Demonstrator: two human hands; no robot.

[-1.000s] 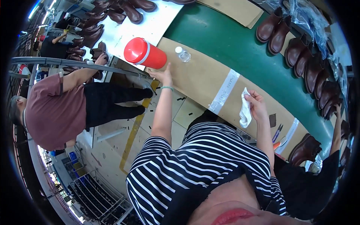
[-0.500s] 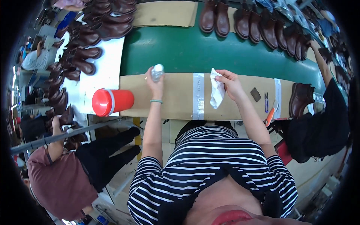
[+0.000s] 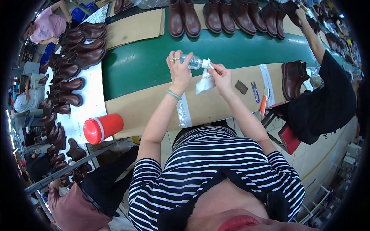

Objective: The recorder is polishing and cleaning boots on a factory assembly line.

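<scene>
All the visible fingers of the left hand (image 3: pixel 180 70) were curled round a small clear bottle (image 3: pixel 195 62), held sideways above the green table (image 3: pixel 140 61), while the right hand (image 3: pixel 221 79) pinched a white cloth (image 3: pixel 206 82) beside the bottle's white top (image 3: pixel 205 64). Keeping the bottle steady and the cloth snug there seemed wisest, to avoid drips

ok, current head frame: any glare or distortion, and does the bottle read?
Head view: fisheye bend, the cardboard strip bows slightly and the corners go black; head view: soft sheen on the green tabletop, highlights on the brown boots; head view: the white tabletop looks nearly washed out; head view: the clear bottle reads, contents hard to tell.
</scene>
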